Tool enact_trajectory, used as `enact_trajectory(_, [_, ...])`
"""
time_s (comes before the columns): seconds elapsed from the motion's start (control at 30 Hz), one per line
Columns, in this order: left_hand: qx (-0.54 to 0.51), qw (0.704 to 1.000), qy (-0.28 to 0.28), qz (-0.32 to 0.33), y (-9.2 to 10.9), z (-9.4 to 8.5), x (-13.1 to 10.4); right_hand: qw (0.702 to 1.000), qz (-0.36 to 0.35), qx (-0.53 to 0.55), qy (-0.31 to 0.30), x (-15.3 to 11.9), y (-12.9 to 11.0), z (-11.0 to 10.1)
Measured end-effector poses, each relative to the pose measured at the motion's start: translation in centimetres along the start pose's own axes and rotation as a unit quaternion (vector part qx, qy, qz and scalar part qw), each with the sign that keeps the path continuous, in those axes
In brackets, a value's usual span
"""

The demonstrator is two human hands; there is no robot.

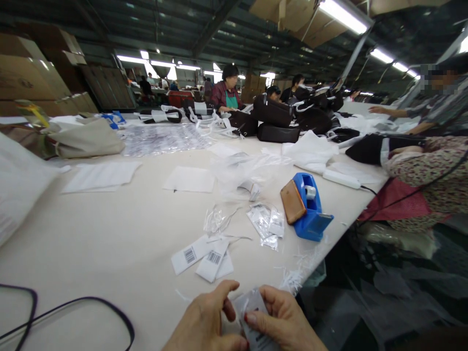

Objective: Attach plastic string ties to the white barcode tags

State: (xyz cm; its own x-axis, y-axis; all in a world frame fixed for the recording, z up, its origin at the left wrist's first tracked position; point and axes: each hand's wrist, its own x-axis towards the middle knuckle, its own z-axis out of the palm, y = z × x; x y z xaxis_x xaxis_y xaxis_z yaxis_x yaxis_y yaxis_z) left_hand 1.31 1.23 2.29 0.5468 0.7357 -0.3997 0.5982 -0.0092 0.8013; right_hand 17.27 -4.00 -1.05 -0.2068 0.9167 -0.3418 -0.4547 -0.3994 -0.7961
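Black strap loop (73, 307) lies slack at 8 o'clock on the bench (109, 229), matte pale top. Left hand (206, 324) and right hand (283, 324) at 6 o'clock, fingers of both pinched on one small glossy plastic sachet (252, 304), held upright just off the bench edge, likely for close handling. Flat barcode tags (204, 256) fanned just above. Blue tape dispenser (309, 209) at 2 o'clock, within reach near the edge

Dim warehouse hall, strip lights (343, 14) overhead, cardboard boxes (32, 73) stacked left.
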Motion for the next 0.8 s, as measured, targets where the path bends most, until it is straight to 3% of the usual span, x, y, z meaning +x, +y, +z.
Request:
enact_trajectory(0.13, [-0.102, 0.994, -0.037, -0.009, -0.6, 0.5, 0.5, 0.999, 0.01, -0.017, 0.038, 0.0, 0.0, -0.3])
enact_trajectory(0.27, [-0.264, 0.961, -0.069, -0.037, -0.4, 0.3, 0.3, 0.997, 0.001, -0.059, 0.057, 0.0, 0.1, -0.9])
enact_trajectory(0.43, [-0.34, 0.919, -0.177, -0.092, -0.3, -1.0, -0.4, 0.988, -0.036, -0.131, 0.074, -0.3, 0.1, -1.4])
enact_trajectory(0.6, [-0.5, 0.855, -0.121, -0.071, -0.2, -1.6, -0.8, 0.987, -0.045, -0.152, 0.035, -0.6, 0.5, -1.5])
enact_trajectory(0.7, [-0.558, 0.818, -0.127, -0.047, 0.5, -1.9, -0.7, 0.986, -0.045, -0.157, 0.024, -0.6, 0.9, -1.5])
enact_trajectory(0.8, [-0.592, 0.8, -0.084, -0.051, 1.4, -2.1, 0.0, 0.992, -0.039, -0.118, 0.011, -0.6, 1.1, -1.4])
